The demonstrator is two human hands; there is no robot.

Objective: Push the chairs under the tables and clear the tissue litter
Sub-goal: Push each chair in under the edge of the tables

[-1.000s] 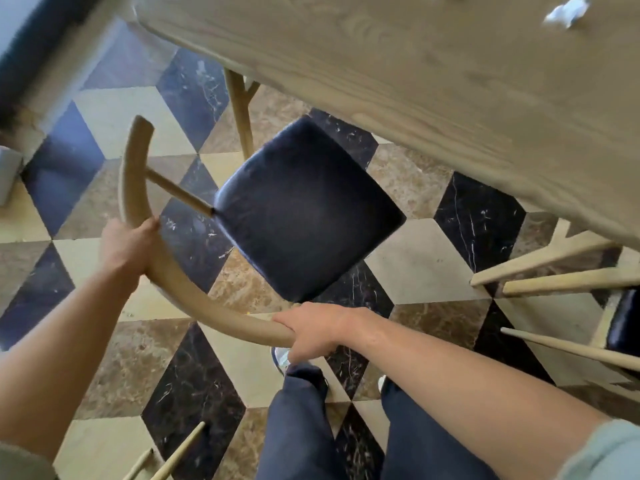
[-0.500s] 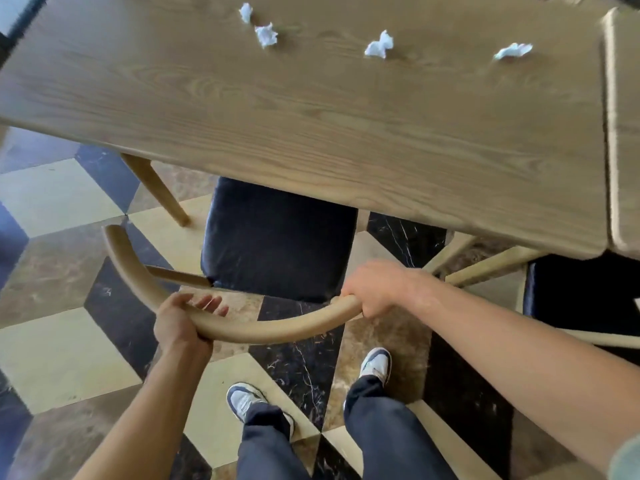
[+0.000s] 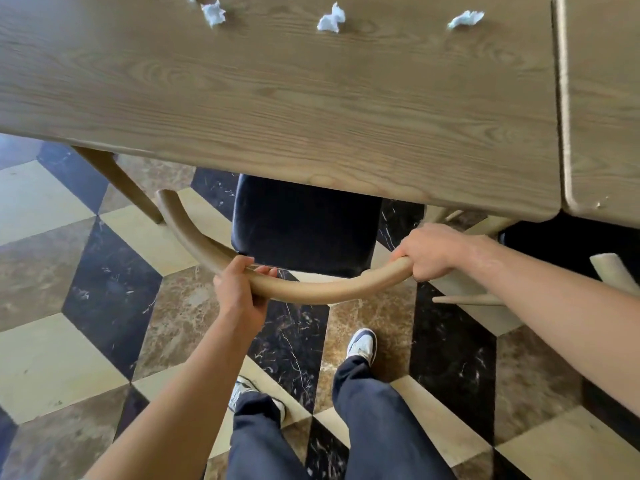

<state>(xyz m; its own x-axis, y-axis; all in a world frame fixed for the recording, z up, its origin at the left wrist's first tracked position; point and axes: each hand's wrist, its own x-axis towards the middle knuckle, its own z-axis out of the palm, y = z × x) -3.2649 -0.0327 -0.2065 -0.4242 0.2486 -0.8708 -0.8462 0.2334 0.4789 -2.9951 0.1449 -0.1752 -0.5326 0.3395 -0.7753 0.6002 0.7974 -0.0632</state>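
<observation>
- Wooden and curved, the chair's back rail (image 3: pixel 311 292) is what I have both hands on: my left hand (image 3: pixel 239 289) wraps it from below near the middle, fingers curled over the top, and my right hand (image 3: pixel 433 251) is clenched around its right end.
- Just beyond my grip, the dark seat (image 3: pixel 304 226) sits partly under the table (image 3: pixel 311 109); its near half shows in front of the table edge, so I judge this chair not fully pushed in yet.
- To the right of my right hand, a second chair (image 3: pixel 613 271) shows only as a dark seat and pale wooden pieces under the neighbouring table (image 3: pixel 606 98); I cannot tell how far in it stands.
- Well past my grip, on the far part of the tabletop, three crumpled tissues lie apart in a row: one left (image 3: pixel 213 13), one middle (image 3: pixel 331 21), one right (image 3: pixel 464 19). A fourth scrap pokes in at the top edge. None is picked up, so the clearing is all left to do.
- Below my hands, the floor (image 3: pixel 104 282) is polished stone in cream, brown and black diamonds, and it looks smooth enough for chair legs to slide.
- Both tables are grained wood, butted edge to edge with a narrow seam between.
</observation>
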